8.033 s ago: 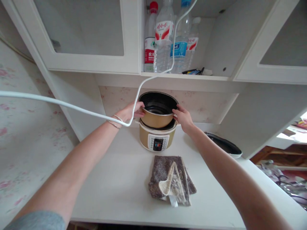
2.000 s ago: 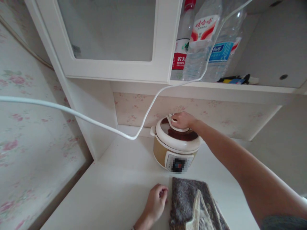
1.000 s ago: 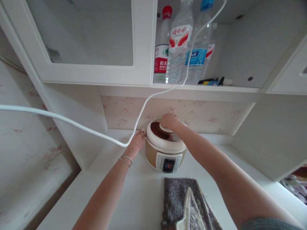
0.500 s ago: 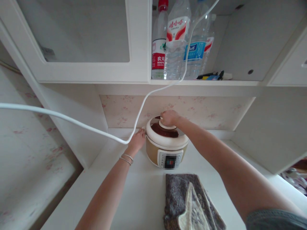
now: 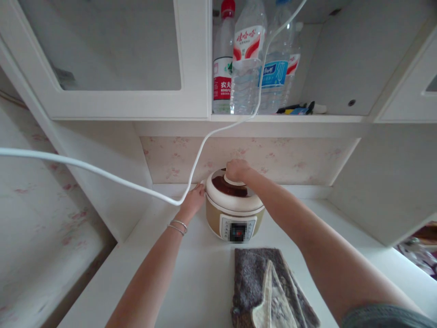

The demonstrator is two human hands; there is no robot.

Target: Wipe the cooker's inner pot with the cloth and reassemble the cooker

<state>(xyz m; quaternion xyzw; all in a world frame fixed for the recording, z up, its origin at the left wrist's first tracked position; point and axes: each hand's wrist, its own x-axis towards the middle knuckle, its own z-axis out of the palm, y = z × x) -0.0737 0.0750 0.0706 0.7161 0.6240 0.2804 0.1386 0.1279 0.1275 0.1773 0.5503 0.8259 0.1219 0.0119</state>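
Note:
A white and tan electric cooker [image 5: 213,216] stands on the white counter, its blurred control panel facing me. On top sits its lid [image 5: 223,187], cream-rimmed with a dark brown see-through middle. My right hand [image 5: 238,171] is closed around the lid's knob, which is mostly hidden by the fingers. At the cooker's left side, my left hand [image 5: 194,199] has its fingers against the side handle; the fingertips are partly hidden. A folded grey-brown cloth [image 5: 252,282] lies on the counter in front of the cooker.
A white cable [image 5: 136,184] hangs across the view in front of my left hand. Overhead, an open cabinet shelf [image 5: 334,119] holds several plastic bottles [image 5: 247,68] and small items [image 5: 300,109]. Cabinet side panels [image 5: 385,182] flank the counter [image 5: 191,278].
The view has shifted slightly, so the cooker and both hands appear a little further left. My right hand stays on the knob and my left hand at the cooker's side.

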